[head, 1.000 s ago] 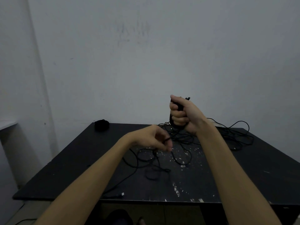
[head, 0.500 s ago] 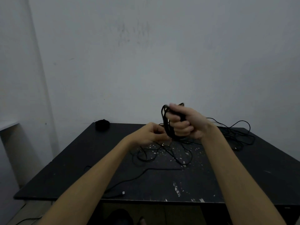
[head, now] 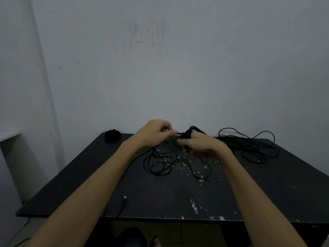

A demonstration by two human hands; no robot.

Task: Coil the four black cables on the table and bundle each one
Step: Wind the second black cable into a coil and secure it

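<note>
My right hand [head: 201, 143] grips a coil of black cable [head: 190, 133] above the middle of the black table [head: 267, 184]. My left hand [head: 154, 132] pinches a strand of the same cable just left of the coil. Loose loops of that cable [head: 160, 163] trail on the table below both hands, and its plug end [head: 125, 197] lies near the front edge. A tangle of loose black cables [head: 249, 145] lies at the back right. A coiled black bundle [head: 112, 134] sits at the back left corner.
A grey wall stands right behind the table. The tabletop has white scratches and flecks in the middle. A pale ledge [head: 8, 136] shows at the far left.
My right hand has dropped lower with the coil. My left hand has risen and moved right to the coil, drawing the strand up. The plug end has slid along the front of the table.
</note>
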